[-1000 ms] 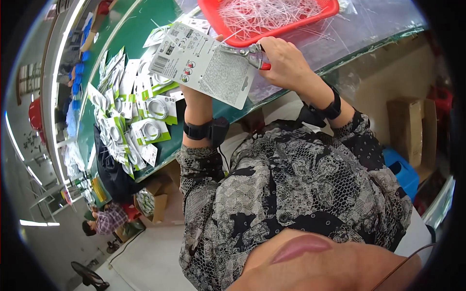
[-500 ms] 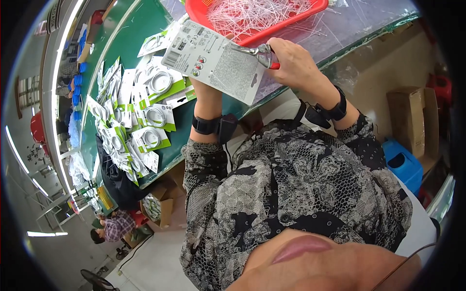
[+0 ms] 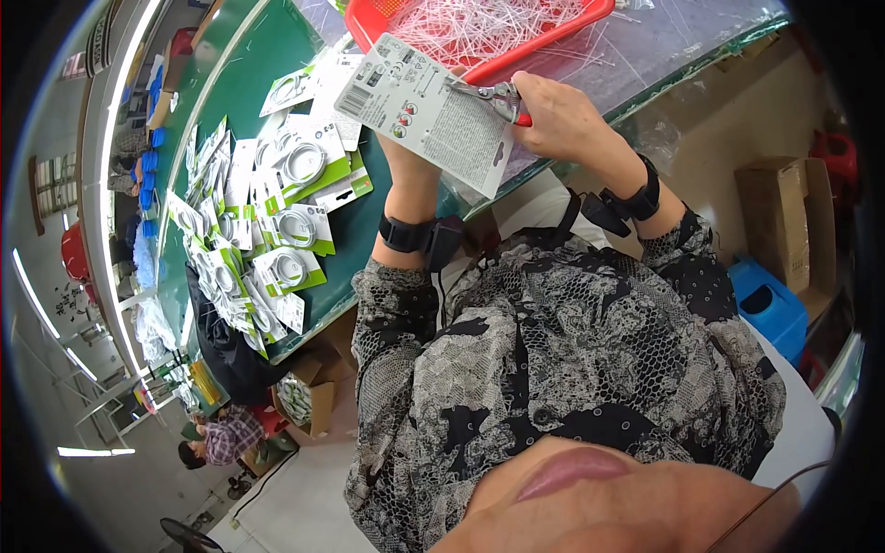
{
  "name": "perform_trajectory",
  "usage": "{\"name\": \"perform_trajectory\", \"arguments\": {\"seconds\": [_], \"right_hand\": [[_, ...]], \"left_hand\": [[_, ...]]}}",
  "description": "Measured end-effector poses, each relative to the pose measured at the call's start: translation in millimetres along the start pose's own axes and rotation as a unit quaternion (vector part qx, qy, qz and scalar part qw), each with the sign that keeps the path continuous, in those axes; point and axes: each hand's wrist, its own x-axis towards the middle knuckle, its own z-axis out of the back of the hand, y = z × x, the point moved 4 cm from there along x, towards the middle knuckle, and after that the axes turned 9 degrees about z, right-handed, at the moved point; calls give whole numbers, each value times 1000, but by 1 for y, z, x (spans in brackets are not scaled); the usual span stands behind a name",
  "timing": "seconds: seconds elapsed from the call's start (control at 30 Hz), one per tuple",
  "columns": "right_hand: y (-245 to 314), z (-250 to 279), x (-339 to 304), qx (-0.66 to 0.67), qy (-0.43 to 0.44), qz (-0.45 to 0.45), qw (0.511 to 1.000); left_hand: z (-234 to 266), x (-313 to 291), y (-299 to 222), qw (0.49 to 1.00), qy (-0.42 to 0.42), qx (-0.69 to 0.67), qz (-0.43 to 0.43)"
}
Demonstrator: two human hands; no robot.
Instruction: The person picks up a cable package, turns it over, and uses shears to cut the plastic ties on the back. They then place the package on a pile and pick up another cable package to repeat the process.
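Mostly hidden behind a white printed packaging card (image 3: 433,120), my left hand (image 3: 398,152) holds the card up with its back side showing. A hang slot is at the card's lower right end. My right hand (image 3: 559,118) is wrapped round red-handled pliers (image 3: 502,97), whose metal jaws lie at the card's upper middle; what they grip is too small to make out. To the left of my left arm lies a loose pile of white and green cards with coiled white cables (image 3: 300,161).
Beyond my hands a red plastic basket (image 3: 544,44) holds many thin clear plastic ties (image 3: 479,28). The green table (image 3: 263,55) ends along an edge close to my body. A cardboard box (image 3: 774,221) and a blue container (image 3: 767,309) stand at the right. Another person (image 3: 226,435) is far off, lower left.
The card and my left forearm have shifted slightly to the right. My right hand keeps its hold on the pliers, which stay at the card's upper edge area.
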Motion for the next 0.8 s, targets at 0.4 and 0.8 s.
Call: {"name": "perform_trajectory", "arguments": {"seconds": [0.4, 0.8], "right_hand": [[-17, 6, 8, 100, 10, -37, 994], [21, 17, 75, 476, -68, -14, 877]], "left_hand": [[-4, 6, 10, 992, 30, -88, 86], [-14, -2, 30, 993, -14, 96, 68]]}}
